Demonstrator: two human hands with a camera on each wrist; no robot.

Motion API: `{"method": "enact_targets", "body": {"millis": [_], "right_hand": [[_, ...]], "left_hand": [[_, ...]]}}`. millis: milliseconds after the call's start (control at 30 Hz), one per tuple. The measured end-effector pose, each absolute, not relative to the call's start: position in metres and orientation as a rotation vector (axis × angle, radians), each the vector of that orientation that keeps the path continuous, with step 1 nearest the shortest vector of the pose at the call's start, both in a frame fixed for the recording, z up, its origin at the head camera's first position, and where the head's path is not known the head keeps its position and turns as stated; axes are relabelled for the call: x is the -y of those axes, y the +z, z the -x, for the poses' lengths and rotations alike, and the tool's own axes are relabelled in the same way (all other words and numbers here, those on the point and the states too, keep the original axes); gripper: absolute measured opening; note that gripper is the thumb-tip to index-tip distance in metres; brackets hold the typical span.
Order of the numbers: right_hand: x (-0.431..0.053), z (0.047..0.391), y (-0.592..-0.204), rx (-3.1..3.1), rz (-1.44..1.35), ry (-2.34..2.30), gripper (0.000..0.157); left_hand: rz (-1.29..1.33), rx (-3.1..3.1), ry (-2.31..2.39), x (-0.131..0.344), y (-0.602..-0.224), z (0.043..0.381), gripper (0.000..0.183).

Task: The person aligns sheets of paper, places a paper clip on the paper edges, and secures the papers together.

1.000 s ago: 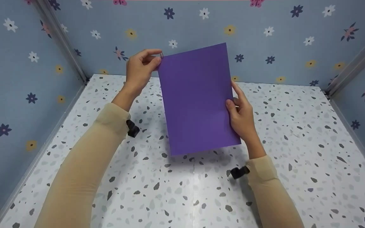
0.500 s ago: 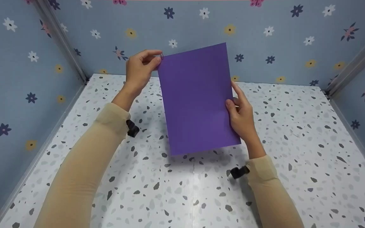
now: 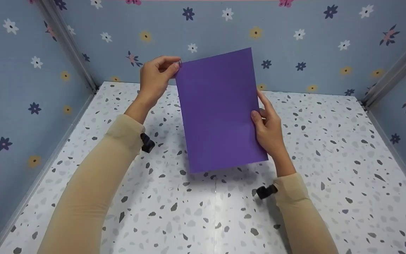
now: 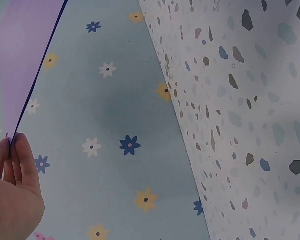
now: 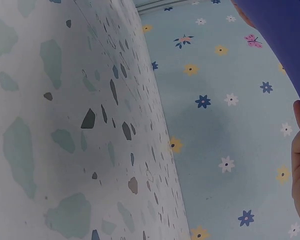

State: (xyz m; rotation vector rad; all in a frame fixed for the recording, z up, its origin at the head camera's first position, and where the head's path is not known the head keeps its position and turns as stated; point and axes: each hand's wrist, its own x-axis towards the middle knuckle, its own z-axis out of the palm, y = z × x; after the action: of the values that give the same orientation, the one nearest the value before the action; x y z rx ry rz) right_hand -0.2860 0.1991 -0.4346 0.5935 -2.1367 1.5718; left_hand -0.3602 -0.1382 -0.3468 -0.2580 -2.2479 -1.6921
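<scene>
A plain purple sheet of paper or card (image 3: 220, 113) is held up, slightly tilted, above the table in the head view. At its upper left corner my left hand (image 3: 155, 77) pinches a small reddish wire paper clip (image 3: 180, 63) between thumb and index finger. The clip sits at the sheet's top edge; how far it is pushed on cannot be told. My right hand (image 3: 270, 128) grips the right edge, thumb in front and the other fingers mostly hidden behind. Seen from the left wrist, the sheet (image 4: 30, 55) is nearly edge-on above the left hand (image 4: 15, 195).
Under the hands lies a white speckled table (image 3: 330, 158). Blue flowered panels (image 3: 217, 28) stand behind it and along both sides, with metal posts (image 3: 65, 42) at the corners. Each sleeve cuff carries a small black camera (image 3: 266, 191).
</scene>
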Motion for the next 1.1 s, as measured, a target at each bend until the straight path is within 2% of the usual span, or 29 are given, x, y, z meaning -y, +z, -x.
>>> {"method": "enact_targets", "body": {"millis": [1100], "right_hand": [[-0.1978, 0.2849, -0.4334, 2.119, -0.61, 1.57, 0.056]], "left_hand": [[0.257, 2.263, -1.547, 0.1385, -0.349, 0.3602, 0.022]]}}
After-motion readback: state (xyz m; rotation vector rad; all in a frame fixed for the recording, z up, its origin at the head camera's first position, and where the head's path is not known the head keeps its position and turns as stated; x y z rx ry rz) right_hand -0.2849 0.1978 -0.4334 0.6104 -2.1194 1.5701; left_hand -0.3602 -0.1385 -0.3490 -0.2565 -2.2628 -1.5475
